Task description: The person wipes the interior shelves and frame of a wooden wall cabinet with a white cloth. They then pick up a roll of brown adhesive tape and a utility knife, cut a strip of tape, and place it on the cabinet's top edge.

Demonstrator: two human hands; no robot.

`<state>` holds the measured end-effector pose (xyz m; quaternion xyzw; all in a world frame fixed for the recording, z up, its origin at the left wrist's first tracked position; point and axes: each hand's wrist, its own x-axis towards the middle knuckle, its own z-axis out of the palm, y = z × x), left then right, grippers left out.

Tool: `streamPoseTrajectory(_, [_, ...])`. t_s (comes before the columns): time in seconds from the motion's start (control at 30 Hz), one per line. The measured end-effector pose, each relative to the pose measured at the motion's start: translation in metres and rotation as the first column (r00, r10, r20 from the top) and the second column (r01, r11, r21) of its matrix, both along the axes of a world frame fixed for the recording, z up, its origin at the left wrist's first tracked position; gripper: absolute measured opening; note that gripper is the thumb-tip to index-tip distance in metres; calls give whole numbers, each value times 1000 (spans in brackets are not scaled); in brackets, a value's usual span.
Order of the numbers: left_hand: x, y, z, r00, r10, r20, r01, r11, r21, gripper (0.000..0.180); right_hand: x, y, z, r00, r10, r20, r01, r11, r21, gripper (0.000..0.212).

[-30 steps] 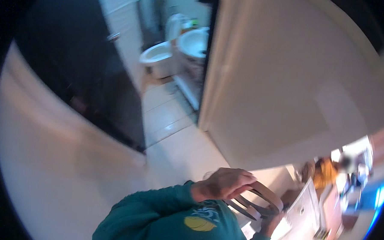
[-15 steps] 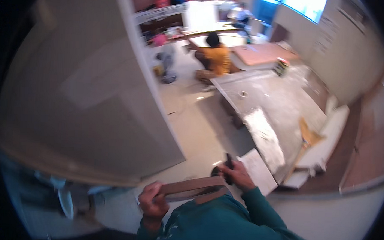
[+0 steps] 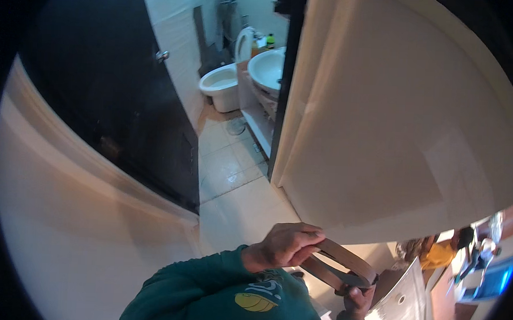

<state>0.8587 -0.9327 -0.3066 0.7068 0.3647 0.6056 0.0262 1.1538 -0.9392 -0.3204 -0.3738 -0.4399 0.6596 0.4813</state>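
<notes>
A flat brown band [image 3: 352,263], bent into a long loop, stretches between my hands in front of my chest. My left hand [image 3: 290,245] is closed on its upper left end, thumb and fingers pinching the strip. At the loop's lower right end my right hand [image 3: 358,301] is closed round the band. Something dark shows beside those fingers, but I cannot make out its shape.
Ahead, a dark door [image 3: 108,85] stands ajar onto a tiled bathroom with a toilet [image 3: 222,84] and a washbasin [image 3: 265,69]. A pale wall [image 3: 396,114] rises at right. Beyond its lower edge are a work table [image 3: 402,306] and a person in orange [image 3: 438,255].
My view has swung left, from the workroom to the bathroom doorway. Both hands still hold the brown band. The dark-handled thing seen earlier in my right hand is now mostly hidden.
</notes>
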Motion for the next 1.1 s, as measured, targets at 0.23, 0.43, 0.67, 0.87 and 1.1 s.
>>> streamPoseTrajectory(0.23, [-59, -38, -10, 912, 406, 47, -399, 909, -119, 26, -77, 75, 26, 910, 375, 175, -389, 920, 54, 51])
streamPoseTrajectory(0.43, [-86, -55, -40, 732, 666, 141, -624, 739, -253, 19, -142, 148, 64, 701, 499, 509, -711, 546, 444, 49])
streamPoseTrajectory(0.67, [-192, 6, -61, 547, 826, 139, -768, 560, -309, 14, -269, 185, 90, 655, 640, 403, -753, 595, 280, 61])
streamPoseTrajectory(0.87, [-357, 65, -62, 397, 827, 398, -604, 562, -565, 13, -456, 204, 64, 673, 687, 274, -724, 535, 435, 73])
streamPoseTrajectory(1.1, [-517, 113, -46, 496, 805, 326, -757, 585, -292, 14, -573, 216, 39, 742, 581, 335, -669, 612, 422, 77])
